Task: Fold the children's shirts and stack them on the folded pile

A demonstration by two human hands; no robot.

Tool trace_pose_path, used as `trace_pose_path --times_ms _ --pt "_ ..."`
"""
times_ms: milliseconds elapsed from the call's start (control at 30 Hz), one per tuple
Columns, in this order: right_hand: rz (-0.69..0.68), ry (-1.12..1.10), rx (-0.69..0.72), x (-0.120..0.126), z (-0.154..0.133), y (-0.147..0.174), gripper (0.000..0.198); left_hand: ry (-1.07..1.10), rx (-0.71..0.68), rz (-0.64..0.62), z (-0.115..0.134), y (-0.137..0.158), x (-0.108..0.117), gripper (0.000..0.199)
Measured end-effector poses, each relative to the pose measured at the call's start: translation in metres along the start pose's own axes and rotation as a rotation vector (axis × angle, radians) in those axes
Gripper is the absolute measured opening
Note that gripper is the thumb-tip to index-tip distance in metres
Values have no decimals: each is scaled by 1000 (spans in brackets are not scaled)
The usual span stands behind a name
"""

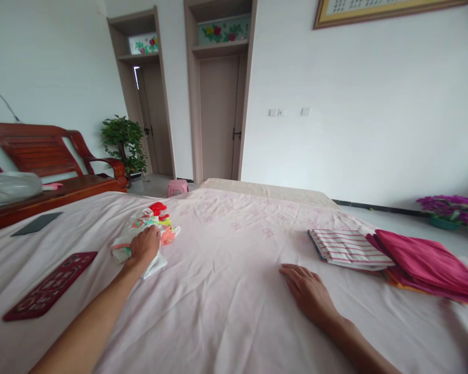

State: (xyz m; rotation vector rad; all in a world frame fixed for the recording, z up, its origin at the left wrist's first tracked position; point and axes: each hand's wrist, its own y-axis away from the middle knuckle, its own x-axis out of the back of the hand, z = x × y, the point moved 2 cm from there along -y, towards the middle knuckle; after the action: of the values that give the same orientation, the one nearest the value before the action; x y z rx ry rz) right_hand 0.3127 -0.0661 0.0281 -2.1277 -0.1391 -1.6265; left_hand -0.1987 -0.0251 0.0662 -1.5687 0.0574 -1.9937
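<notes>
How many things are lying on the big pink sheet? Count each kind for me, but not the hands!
Crumpled cloth heap, under the left hand: 1
Folded cloth piles, one striped on top and one deep pink on top: 2
Flat things, one dark red and one dark grey: 2
Total: 5

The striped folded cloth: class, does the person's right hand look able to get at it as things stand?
Probably yes: the right hand lies on the pale sheet close to the striped cloth, with nothing visible between them; the red pile is at the cloth's other end.
</notes>
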Motion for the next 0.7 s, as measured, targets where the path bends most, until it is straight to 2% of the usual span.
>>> trace_pose_path --times_ms 133,200,267,300,367,400,433,467,533,600,700 --pt "-10 -7 -7 1 -1 -1 36 193 29 83 27 -3 23 24" --pt "-14 -18 -3 1 0 -2 36 311 -8 106 55 7 31 25" --pt "-13 -32 -4 1 2 -1 37 427 -73 79 92 32 35 28" --pt "-11 -37 -13 0 3 -1 37 507 -111 40 111 48 36 29" --pt "-4 -42 -43 -1 7 -1 38 894 -223 -214 147 86 32 29" --pt "-1 -42 -59 -2 9 0 38 1003 -312 -370 162 105 29 30" --pt "1 -40 -69 -2 11 0 38 1052 -387 -480 173 122 27 30" --pt "5 -39 -74 -3 12 0 38 1066 -427 -532 180 134 23 30" --pt "10 -42 -65 -2 11 1 38 1006 -456 -521 178 143 15 28" --pt "14 -52 -38 0 8 1 38 871 -424 -384 161 132 6 24" --pt "11 -74 14 2 1 2 37 534 -366 -149 118 95 -1 27"
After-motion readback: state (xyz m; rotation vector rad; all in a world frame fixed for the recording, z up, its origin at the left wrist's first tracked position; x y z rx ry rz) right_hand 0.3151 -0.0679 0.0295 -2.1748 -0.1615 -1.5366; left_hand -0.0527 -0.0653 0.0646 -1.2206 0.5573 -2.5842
